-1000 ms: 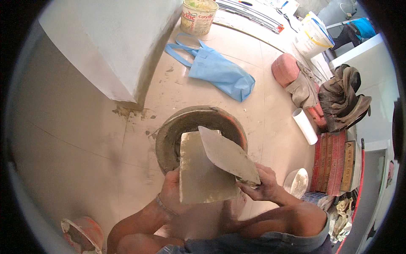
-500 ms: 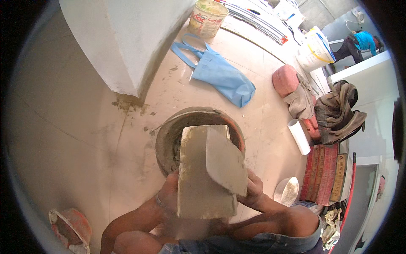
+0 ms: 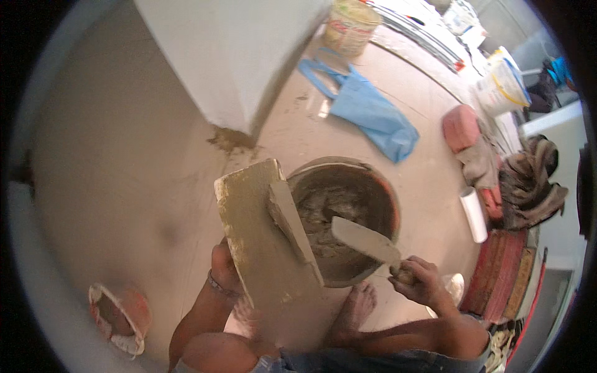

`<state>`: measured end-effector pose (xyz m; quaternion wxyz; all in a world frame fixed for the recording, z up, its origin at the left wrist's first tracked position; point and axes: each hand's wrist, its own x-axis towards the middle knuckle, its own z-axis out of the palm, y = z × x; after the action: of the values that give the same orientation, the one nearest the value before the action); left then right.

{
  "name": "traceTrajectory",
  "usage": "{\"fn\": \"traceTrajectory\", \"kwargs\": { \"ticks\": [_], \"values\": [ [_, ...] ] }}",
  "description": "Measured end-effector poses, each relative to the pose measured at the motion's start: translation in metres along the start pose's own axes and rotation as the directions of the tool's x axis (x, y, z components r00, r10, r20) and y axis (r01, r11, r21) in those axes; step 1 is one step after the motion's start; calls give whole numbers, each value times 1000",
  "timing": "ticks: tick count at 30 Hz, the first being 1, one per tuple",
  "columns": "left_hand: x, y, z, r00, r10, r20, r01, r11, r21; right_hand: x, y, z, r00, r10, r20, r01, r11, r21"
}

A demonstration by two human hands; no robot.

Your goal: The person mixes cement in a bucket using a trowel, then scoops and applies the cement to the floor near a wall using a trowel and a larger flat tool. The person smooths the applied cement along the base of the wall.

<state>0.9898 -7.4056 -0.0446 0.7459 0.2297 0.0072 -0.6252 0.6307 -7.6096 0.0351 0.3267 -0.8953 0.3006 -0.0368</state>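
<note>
My left hand (image 3: 225, 267), with a band at the wrist, grips a rectangular plasterer's hawk (image 3: 252, 242) from below. The board hides most of its fingers. A ridge of wet grey mortar (image 3: 290, 221) lies along the hawk's right side. In my right hand (image 3: 416, 278) is a trowel (image 3: 365, 240), fingers closed round its handle. Its rounded, mortar-smeared blade points left over a round tub (image 3: 393, 205). Grey mortar (image 3: 333, 202) lies inside the tub, which the hawk partly covers on its left side.
Beyond the tub lies a blue cloth bag (image 3: 373, 118), near a white pillar (image 3: 230, 56) and a stained bucket (image 3: 351, 28). A small orange bucket (image 3: 121, 317) stands at lower left. To the right are a white roll (image 3: 474, 214), stacked red boxes (image 3: 500, 273) and a white-yellow bucket (image 3: 502, 87).
The trowel has come off the hawk and moved right, over the tub. My left hand has shifted the hawk left and tilted it, uncovering the mortar inside. The view has turned somewhat left.
</note>
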Motion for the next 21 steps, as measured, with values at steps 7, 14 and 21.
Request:
{"fn": "traceTrajectory", "kwargs": {
  "ticks": [7,14,21],
  "values": [
    [-29,15,-29,930,201,-309,-204,979,25,31,-36,-38,959,217,181,-233,970,72],
    [-10,-2,-2,947,320,-4,-319,945,78,42,-39,-53,805,306,508,-592,460,661],
    [25,-11,66,890,317,328,-455,555,696,34,-49,-38,727,339,597,-668,145,730]
  ]
}}
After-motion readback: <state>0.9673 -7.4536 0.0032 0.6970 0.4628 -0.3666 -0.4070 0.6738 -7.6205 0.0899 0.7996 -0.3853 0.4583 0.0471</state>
